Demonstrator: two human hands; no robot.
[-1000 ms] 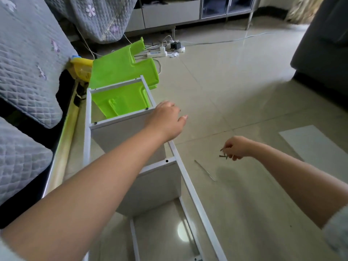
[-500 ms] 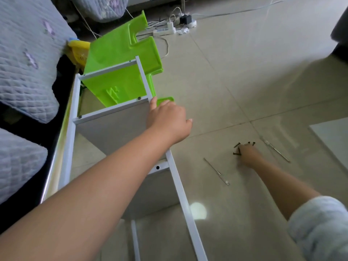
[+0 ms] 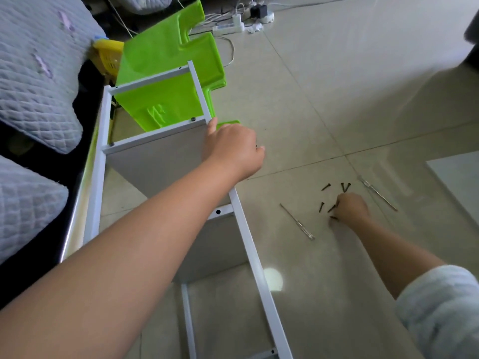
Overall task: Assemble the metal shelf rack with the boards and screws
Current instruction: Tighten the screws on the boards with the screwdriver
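Observation:
The white metal rack frame (image 3: 255, 257) lies on its side on the tiled floor, with two grey boards (image 3: 158, 161) fitted between its rails. My left hand (image 3: 232, 149) grips the near rail at the upper board's corner. Several black screws (image 3: 326, 187) lie scattered on the floor to the right. My right hand (image 3: 350, 207) is down among them, its fingers curled over a screw (image 3: 332, 208). A thin screwdriver (image 3: 296, 222) lies left of the screws and a second one (image 3: 377, 194) lies to their right.
A bright green plastic piece (image 3: 166, 60) leans behind the rack's far end, beside a yellow basket (image 3: 107, 54). A grey quilted sofa (image 3: 33, 81) runs along the left. A power strip with cables (image 3: 229, 27) lies at the back. A white panel (image 3: 456, 174) lies at the right edge.
My right hand dropped from mid-air to the floor and several screws now lie spread beside it. My left hand stayed on the rail while the view tipped downward.

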